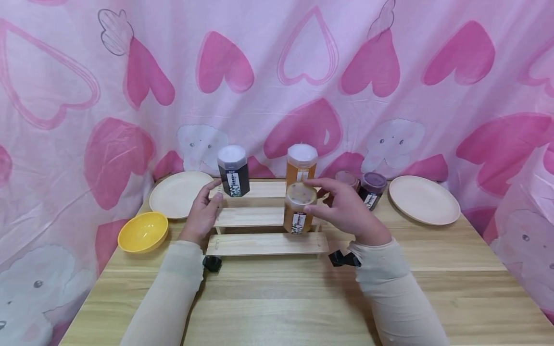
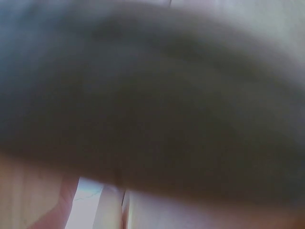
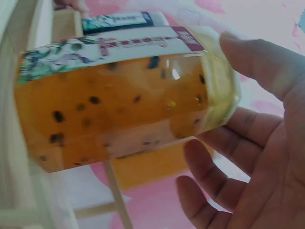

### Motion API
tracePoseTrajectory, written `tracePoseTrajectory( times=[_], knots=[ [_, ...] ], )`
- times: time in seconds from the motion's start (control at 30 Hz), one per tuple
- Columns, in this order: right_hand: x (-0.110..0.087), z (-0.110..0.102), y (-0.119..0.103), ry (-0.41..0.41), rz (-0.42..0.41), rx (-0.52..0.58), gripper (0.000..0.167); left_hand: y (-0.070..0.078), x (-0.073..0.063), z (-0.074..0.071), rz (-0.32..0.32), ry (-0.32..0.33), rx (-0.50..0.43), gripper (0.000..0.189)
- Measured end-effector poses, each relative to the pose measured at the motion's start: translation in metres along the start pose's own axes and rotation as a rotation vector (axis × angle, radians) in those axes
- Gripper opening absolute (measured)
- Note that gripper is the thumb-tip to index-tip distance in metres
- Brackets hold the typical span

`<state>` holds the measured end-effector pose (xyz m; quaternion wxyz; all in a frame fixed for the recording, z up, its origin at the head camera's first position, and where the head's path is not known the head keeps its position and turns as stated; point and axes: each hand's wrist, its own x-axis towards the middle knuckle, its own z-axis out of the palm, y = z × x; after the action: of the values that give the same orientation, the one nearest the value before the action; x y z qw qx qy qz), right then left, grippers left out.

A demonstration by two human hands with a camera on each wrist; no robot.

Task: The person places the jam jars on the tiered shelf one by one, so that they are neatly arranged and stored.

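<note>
My right hand [image 1: 346, 207] pinches the lid end of an octagonal jar of orange jam with dark specks [image 3: 114, 105] between thumb and fingers. That jar stands nearly upright over the middle step of a three-step wooden rack [image 1: 266, 245]; whether its base touches the wood I cannot tell. My left hand [image 1: 202, 211] is at the rack's left end, thumb and forefinger extended and apart, beside a white-lidded dark jar [image 1: 233, 179] on the top step. A white-lidded orange jar [image 1: 301, 161] occupies that step's right end. A dark blur fills most of the left wrist view.
Right of the rack stand a purple-lidded dark jar [image 1: 373, 188] and a reddish-lidded jar [image 1: 346, 179], partly behind my right hand. Round pale plates lie at left [image 1: 177, 197] and right [image 1: 424, 201]. A yellow bowl [image 1: 144, 233] sits near the table's left edge. A pink curtain [image 1: 268, 110] hangs behind.
</note>
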<state>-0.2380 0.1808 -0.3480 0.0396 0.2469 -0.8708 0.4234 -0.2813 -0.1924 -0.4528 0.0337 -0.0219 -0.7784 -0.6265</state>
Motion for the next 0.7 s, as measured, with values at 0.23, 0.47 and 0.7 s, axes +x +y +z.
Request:
tracePoseTrajectory(
  times=[0.23, 0.47, 0.7],
  knots=[
    [0.002, 0.019, -0.009, 0.037, 0.003, 0.049, 0.059, 0.001, -0.001, -0.001, -0.004, -0.007, -0.006, 0.051],
    [0.005, 0.034, -0.010, 0.073, 0.003, 0.115, 0.058, 0.002, -0.001, 0.001, 0.009, -0.001, -0.028, 0.049],
    [0.009, 0.048, -0.011, 0.078, 0.037, 0.195, 0.059, -0.003, 0.002, 0.001, 0.040, 0.008, -0.040, 0.049]
  ],
)
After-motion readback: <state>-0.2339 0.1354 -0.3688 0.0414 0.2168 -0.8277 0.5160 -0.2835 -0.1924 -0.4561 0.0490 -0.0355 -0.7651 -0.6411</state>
